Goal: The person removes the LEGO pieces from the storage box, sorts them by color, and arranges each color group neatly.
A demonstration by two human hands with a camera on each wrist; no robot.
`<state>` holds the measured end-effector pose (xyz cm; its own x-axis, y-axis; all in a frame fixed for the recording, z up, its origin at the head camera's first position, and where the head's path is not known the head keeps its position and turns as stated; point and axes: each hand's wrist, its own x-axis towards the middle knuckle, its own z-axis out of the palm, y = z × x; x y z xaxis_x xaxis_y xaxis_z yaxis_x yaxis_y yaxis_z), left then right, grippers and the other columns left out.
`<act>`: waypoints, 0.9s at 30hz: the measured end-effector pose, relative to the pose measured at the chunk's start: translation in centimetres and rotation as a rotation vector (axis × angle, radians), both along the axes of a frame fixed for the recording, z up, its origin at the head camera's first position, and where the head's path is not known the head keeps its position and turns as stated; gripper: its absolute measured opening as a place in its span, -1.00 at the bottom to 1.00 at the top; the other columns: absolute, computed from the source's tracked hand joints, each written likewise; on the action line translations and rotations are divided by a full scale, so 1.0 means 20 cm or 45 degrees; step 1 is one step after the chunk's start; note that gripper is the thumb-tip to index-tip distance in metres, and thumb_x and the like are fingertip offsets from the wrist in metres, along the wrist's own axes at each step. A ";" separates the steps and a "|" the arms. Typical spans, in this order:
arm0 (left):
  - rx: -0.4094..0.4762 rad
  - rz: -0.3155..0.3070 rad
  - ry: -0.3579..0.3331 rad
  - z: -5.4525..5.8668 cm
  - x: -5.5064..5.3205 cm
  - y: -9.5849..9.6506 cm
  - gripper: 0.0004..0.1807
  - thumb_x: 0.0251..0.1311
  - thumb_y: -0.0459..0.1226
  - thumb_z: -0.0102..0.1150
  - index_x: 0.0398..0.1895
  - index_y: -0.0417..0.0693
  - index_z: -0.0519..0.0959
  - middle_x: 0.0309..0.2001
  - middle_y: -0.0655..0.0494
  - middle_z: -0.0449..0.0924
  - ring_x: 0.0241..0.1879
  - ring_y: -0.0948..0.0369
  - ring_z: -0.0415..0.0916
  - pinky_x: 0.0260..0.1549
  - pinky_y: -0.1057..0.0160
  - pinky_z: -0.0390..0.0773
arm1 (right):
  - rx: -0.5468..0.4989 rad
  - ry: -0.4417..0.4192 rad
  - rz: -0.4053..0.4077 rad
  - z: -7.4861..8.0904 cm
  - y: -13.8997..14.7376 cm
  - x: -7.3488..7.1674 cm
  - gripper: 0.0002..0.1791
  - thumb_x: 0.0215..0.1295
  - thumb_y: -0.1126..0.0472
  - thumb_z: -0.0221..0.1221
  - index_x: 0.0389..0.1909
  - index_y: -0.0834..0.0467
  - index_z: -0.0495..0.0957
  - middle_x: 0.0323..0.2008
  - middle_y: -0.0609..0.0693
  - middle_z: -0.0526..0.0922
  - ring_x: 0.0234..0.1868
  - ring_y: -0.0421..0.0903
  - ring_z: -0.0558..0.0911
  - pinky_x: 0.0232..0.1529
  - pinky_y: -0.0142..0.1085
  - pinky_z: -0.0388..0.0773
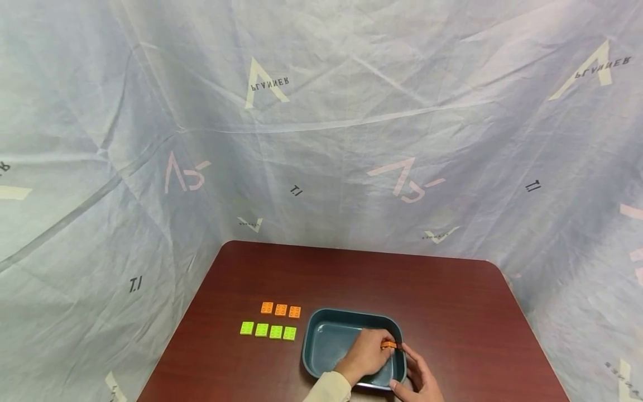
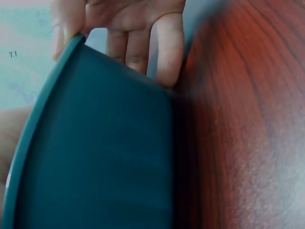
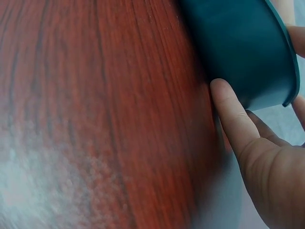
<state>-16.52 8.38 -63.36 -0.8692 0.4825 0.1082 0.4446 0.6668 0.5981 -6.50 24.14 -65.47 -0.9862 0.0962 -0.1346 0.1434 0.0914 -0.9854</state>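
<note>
In the head view my left hand (image 1: 368,353) reaches into a dark teal tray (image 1: 315,371) and pinches an orange toy brick (image 1: 388,345) near the tray's right wall. My right hand (image 1: 421,379) is at the tray's right end, its thumb by the near corner and its fingers along the right side. From the left wrist, the right hand (image 2: 133,28) shows around the end of the tray's outer wall (image 2: 109,143). In the right wrist view the right thumb (image 3: 233,112) touches the tray (image 3: 238,52) low down. The brick is hidden from both wrist views.
Left of the tray, three orange bricks (image 1: 281,310) form a row. Nearer lies a row of several lime-green bricks (image 1: 276,332). All rest studs up on the reddish-brown table (image 1: 452,296). Grey printed sheeting (image 1: 326,167) hangs behind and at both sides.
</note>
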 end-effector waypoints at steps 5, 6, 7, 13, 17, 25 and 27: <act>0.087 0.017 -0.057 0.03 -0.01 -0.03 -0.86 0.31 -0.16 0.46 -0.10 0.21 0.77 -0.29 0.46 0.71 -0.36 0.54 0.46 -0.35 0.52 0.47 | 0.001 -0.018 -0.016 0.00 0.00 0.00 -0.02 0.12 0.43 0.47 0.58 0.12 0.28 0.34 0.44 0.51 0.04 -0.20 0.73 -0.08 -0.40 0.69; 0.102 0.017 -0.068 0.04 -0.02 -0.04 -0.86 0.32 -0.16 0.46 -0.09 0.21 0.77 -0.30 0.46 0.70 -0.37 0.54 0.44 -0.35 0.51 0.46 | 0.007 -0.014 -0.017 0.00 0.00 -0.01 -0.02 0.12 0.43 0.47 0.58 0.13 0.28 0.34 0.44 0.52 0.04 -0.19 0.73 -0.08 -0.39 0.69; 0.116 0.016 -0.075 0.05 -0.02 -0.05 -0.85 0.32 -0.16 0.46 -0.08 0.20 0.77 -0.31 0.45 0.68 -0.37 0.53 0.43 -0.36 0.51 0.46 | 0.011 -0.016 -0.021 0.00 0.00 -0.01 -0.02 0.13 0.42 0.47 0.58 0.12 0.28 0.34 0.45 0.52 0.04 -0.18 0.73 -0.08 -0.39 0.69; 0.180 0.021 -0.099 0.10 -0.03 -0.10 -0.78 0.21 -0.23 0.55 -0.10 0.19 0.78 -0.30 0.37 0.62 -0.36 0.53 0.43 -0.35 0.51 0.50 | 0.011 -0.021 -0.017 -0.01 0.01 -0.01 -0.02 0.14 0.41 0.47 0.59 0.11 0.27 0.35 0.46 0.50 0.04 -0.16 0.74 -0.09 -0.36 0.70; 0.175 0.009 -0.137 0.13 -0.02 -0.13 -0.70 0.15 -0.28 0.59 -0.06 0.20 0.80 -0.24 0.39 0.62 -0.30 0.55 0.50 -0.30 0.50 0.57 | -0.020 -0.028 -0.011 0.00 0.00 -0.01 -0.01 0.13 0.44 0.46 0.59 0.14 0.26 0.36 0.46 0.49 0.03 -0.17 0.74 -0.11 -0.34 0.71; 0.275 0.043 -0.207 0.18 -0.01 -0.20 -0.70 0.23 -0.28 0.53 0.01 0.15 0.77 -0.09 0.32 0.76 -0.24 0.52 0.65 -0.26 0.47 0.66 | -0.016 -0.073 -0.011 0.00 -0.01 0.00 -0.02 0.17 0.38 0.47 0.61 0.10 0.24 0.40 0.45 0.45 0.07 -0.19 0.71 -0.10 -0.28 0.73; 0.295 0.035 -0.207 0.19 -0.01 -0.22 -0.71 0.24 -0.32 0.51 0.00 0.12 0.78 -0.09 0.29 0.79 -0.24 0.51 0.66 -0.25 0.48 0.66 | -0.012 -0.083 -0.015 0.00 -0.02 0.00 -0.02 0.18 0.36 0.47 0.61 0.10 0.24 0.40 0.46 0.45 0.06 -0.19 0.71 -0.11 -0.28 0.73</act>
